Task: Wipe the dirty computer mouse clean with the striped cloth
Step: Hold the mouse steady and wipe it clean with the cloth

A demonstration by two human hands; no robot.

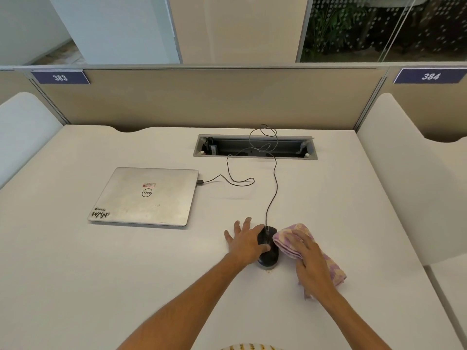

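Left hand [246, 242]: fingers spread wide and flat, palm down; the thumb side lies on the left flank of the mouse, and the other fingers rest on the desk beside it. It grips nothing.
Right hand [312, 261]: palm down on the cloth, fingers loosely curled over its top and pressing it to the desk; whether the thumb is tucked under the fabric cannot be told.
Mouse [268, 248]: black, corded, flat on the desk between the two hands, its right side touching the cloth.
Cloth [289, 238]: folded, pink and yellow stripes, lying just right of the mouse.
Cable [274, 188]: runs from the mouse's front toward the open cable slot [255, 147].
Laptop [144, 197]: closed, silver, well left of the mouse.
Desk [341, 198]: white.
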